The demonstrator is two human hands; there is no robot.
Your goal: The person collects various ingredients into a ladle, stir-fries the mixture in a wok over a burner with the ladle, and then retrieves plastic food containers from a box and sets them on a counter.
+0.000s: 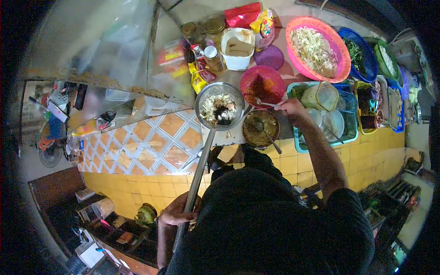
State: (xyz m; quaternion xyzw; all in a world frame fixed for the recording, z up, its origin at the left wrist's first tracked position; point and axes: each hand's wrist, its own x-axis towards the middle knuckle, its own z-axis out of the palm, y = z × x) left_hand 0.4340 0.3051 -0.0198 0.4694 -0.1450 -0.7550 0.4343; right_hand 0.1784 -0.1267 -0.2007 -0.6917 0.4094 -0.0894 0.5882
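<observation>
My left hand is closed around the long metal handle of a round ladle, low at the left of my body. The ladle's bowl is over the counter and holds pale shredded vegetable, something white and a dark sauce. My right hand grips a light-coloured spoon, whose far end is in a pink bowl with a dark reddish-brown content. Just below that bowl stands a brown-crusted bowl with a metal spoon in it.
A white tub with brown paste, jars and packets stand behind. To the right are a pink basin of shredded cabbage, a blue basket of greens and a turquoise basket of bowls. A glass panel rises at left.
</observation>
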